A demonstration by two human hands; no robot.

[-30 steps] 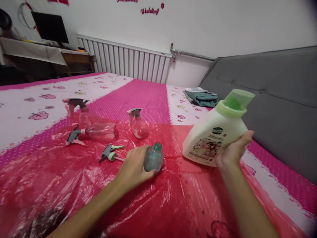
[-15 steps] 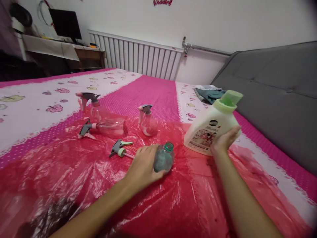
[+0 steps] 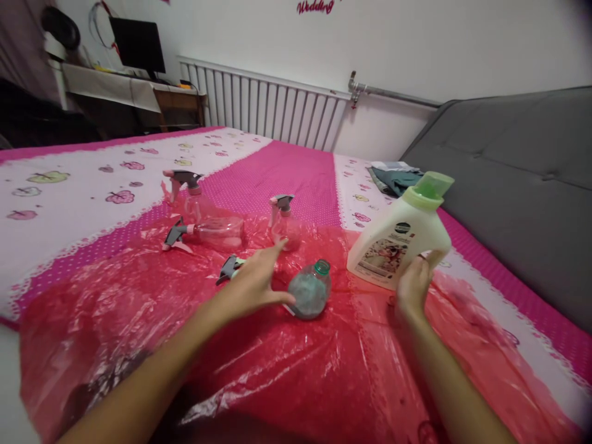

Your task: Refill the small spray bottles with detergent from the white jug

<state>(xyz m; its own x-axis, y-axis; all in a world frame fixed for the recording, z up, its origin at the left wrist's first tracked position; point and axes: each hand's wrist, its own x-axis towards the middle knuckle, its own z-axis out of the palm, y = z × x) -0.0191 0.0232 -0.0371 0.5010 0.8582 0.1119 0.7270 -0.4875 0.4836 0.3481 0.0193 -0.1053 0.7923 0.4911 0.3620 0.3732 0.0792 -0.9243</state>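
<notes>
Our left hand [image 3: 261, 280] is spread wide, thumb and fingers well apart, with the thumb tip at the near left side of the green bottle [image 3: 309, 293]; we cannot tell whether it touches. Our right hand [image 3: 413, 290] is curled around the handle of the white jug [image 3: 386, 250], though we cannot tell how firmly.

The green bottle rests on its base around the middle of the red plastic sheet [image 3: 282, 370], which covers part of the bed [image 3: 296, 166]. The jug stands to the bottle's right, towards the sheet's far edge. Nearer that far edge, left of the jug, we see a round pink bottle [image 3: 284, 229], a pink bottle lying on its side [image 3: 219, 233] and a larger upright pink bottle [image 3: 198, 206].

As for progress, the green bottle's mouth is bare, and a grey spray head [image 3: 229, 269] lies off it, partly hidden behind our left hand. All three pink bottles have their sprayers on. The jug's green cap [image 3: 430, 187] looks seated, and we see nothing being poured. How full the green bottle is, we cannot tell.
</notes>
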